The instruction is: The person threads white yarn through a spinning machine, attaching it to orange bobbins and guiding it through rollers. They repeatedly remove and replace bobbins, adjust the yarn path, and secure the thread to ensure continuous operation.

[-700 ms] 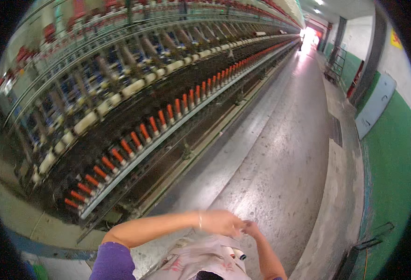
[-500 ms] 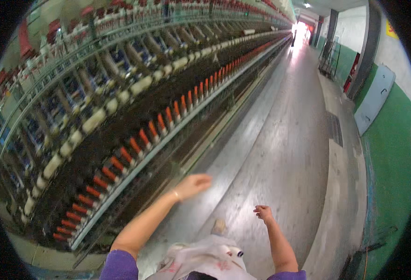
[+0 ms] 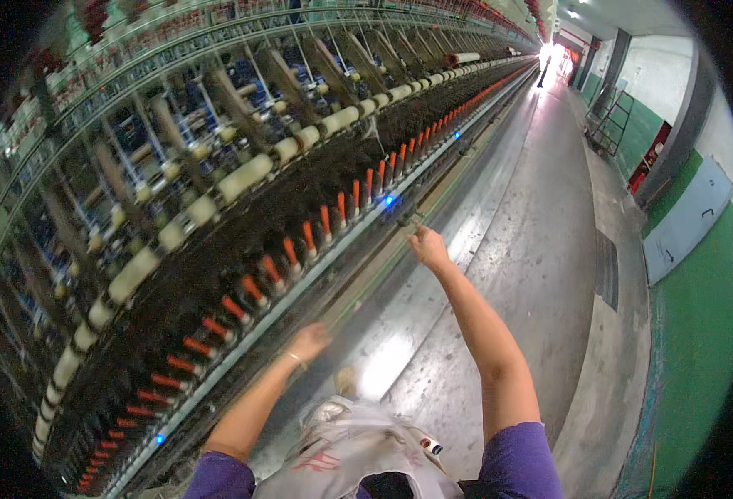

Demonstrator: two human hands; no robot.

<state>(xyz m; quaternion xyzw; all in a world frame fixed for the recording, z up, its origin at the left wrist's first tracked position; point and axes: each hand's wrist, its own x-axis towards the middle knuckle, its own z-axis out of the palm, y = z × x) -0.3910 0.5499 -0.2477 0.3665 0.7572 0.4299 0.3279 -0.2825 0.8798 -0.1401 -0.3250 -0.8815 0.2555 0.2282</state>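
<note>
My right hand (image 3: 427,246) is stretched forward to the lower edge of the long spinning machine, its fingers drawn together beside a small dark fitting (image 3: 409,218). Whatever they hold, if anything, is too small to make out. Blurred by motion, my left hand (image 3: 308,343) hangs over the machine's front edge, nearer to me, and its fingers do not show clearly. A row of orange-red bobbins (image 3: 291,253) stands along a grey rail (image 3: 316,259) to the left of both hands. Blue lights (image 3: 389,200) glow on that rail.
Pale rollers (image 3: 246,177) run above the bobbins. A grey floor aisle (image 3: 499,274) stretches far along the machine, with a person (image 3: 544,71) at its far end. On the right, a light-blue panel (image 3: 689,220) leans on the green-and-white wall, and a metal rack (image 3: 612,123) stands farther off.
My right hand has moved forward and left to the machine's edge. My left hand has shifted a little left and nearer. The view has turned, and blue lights now show on the rail.
</note>
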